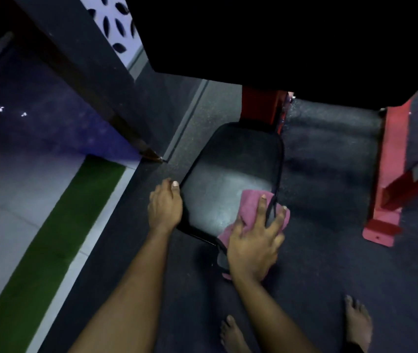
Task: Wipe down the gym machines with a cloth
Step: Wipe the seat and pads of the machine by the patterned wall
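1. Far out to the left of my left grip, a green turf strip runs on a slant between pale tiles and the dark rubber floor.
2. Up and to the left of that grip, a dark slanted post comes down to the floor.
3. My left grip sits at the left rim of the black seat pad, with the thumb lying along the rim. The other fingers curve away from the camera, so I cannot tell whether they clasp the edge or only rest there.
4. The seat pad lies between my two grips, with a bright patch of light across its middle. At its far end, beyond both grips, it meets a red post.
5. The pink cloth is under my right grip at the near right corner of the seat. It spills over the seat's edge, and a bit shows below the palm.
6. My right grip is wide, with the fingers splayed and pressing flat on the cloth.
7. To the right of that grip and well apart from it, a red frame stands with its foot plate on the floor.
8. Below the right grip, near the bottom edge of the view, two bare feet stand on the floor.
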